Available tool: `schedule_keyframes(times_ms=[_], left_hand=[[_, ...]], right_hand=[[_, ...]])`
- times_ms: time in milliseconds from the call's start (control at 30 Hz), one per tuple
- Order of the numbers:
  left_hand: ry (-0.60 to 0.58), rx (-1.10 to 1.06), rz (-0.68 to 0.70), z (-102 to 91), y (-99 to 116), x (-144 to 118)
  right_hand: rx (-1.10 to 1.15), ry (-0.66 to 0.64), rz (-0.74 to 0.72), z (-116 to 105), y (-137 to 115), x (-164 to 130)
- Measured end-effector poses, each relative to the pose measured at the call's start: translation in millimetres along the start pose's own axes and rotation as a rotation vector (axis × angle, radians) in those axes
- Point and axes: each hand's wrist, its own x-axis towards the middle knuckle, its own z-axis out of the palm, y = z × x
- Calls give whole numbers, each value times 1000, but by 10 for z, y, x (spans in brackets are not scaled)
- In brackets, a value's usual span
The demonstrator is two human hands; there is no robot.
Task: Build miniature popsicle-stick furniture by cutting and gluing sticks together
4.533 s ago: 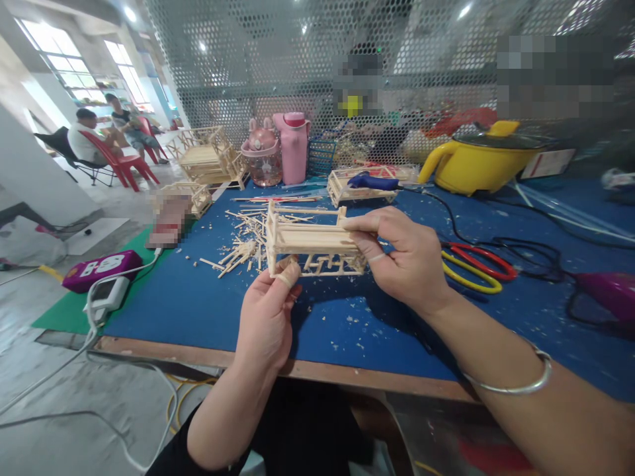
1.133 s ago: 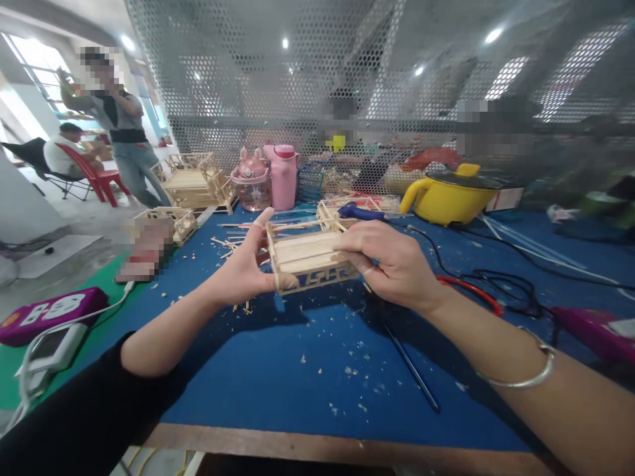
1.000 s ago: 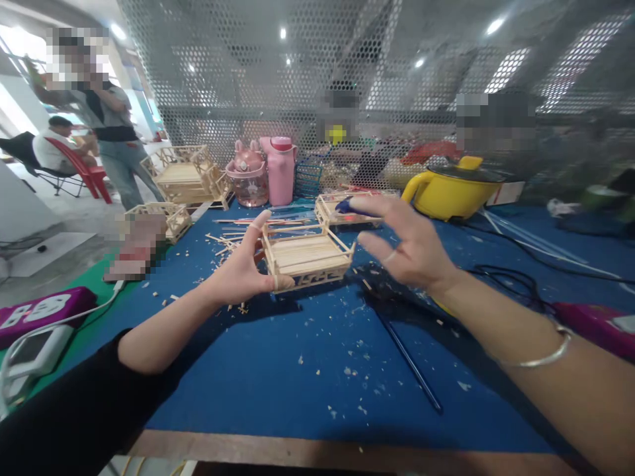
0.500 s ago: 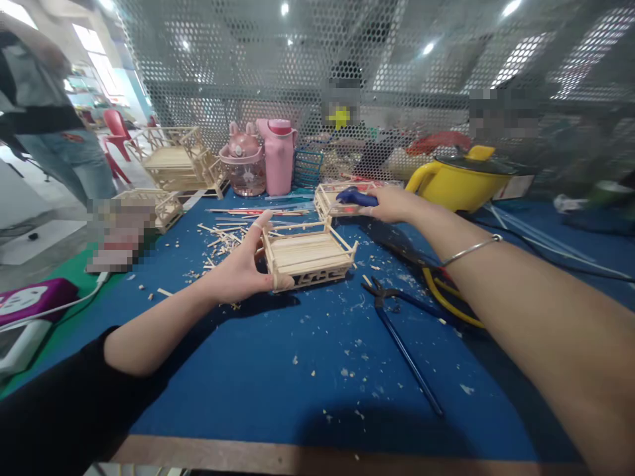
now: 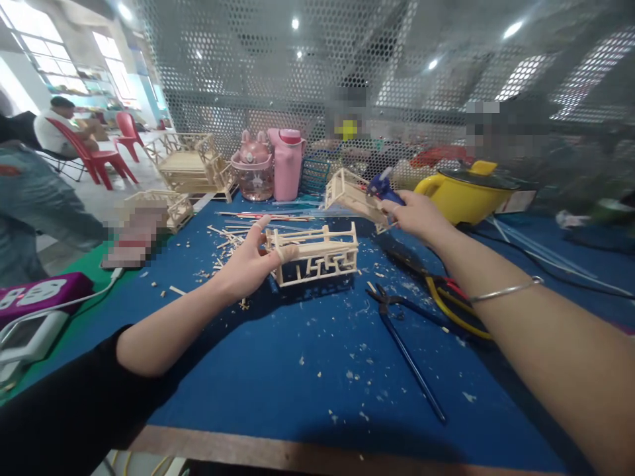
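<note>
My left hand grips one end of a small bed-like frame of wooden sticks, which stands tipped on its side on the blue mat. My right hand reaches to the back of the table and is closed on a blue glue gun. A second wooden stick frame is tilted up off the mat right beside the gun; whether my hand also holds it I cannot tell.
Dark-handled pliers and yellow-handled cutters lie right of the model. Loose sticks, two pink bottles, a yellow pot and stacked stick models stand behind. A purple power strip lies left. A person passes at far left.
My right hand let go of the model, reached back and took the glue gun, lifting it; the second frame tilted up. My left hand tipped the model onto its side.
</note>
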Motion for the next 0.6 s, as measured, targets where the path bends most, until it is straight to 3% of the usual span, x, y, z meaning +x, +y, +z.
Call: schedule_keyframes(times_ms=[67, 133, 233, 300, 500, 600], left_hand=[[-129, 188, -108, -3, 52, 12], [-178, 293, -142, -10, 95, 23], [-213, 281, -138, -19, 106, 27], [-232, 260, -133, -24, 87, 25], [-218, 319, -93, -42, 68, 23], [-210, 290, -138, -34, 94, 15]], right_hand=[[34, -50, 7, -13, 31, -27], [-32, -108, -72, -30, 23, -19], [-189, -184, -247, -60, -46, 35], [-171, -186, -263, -81, -104, 68], [536, -237, 159, -195, -197, 10], [775, -286, 289, -335, -238, -132]])
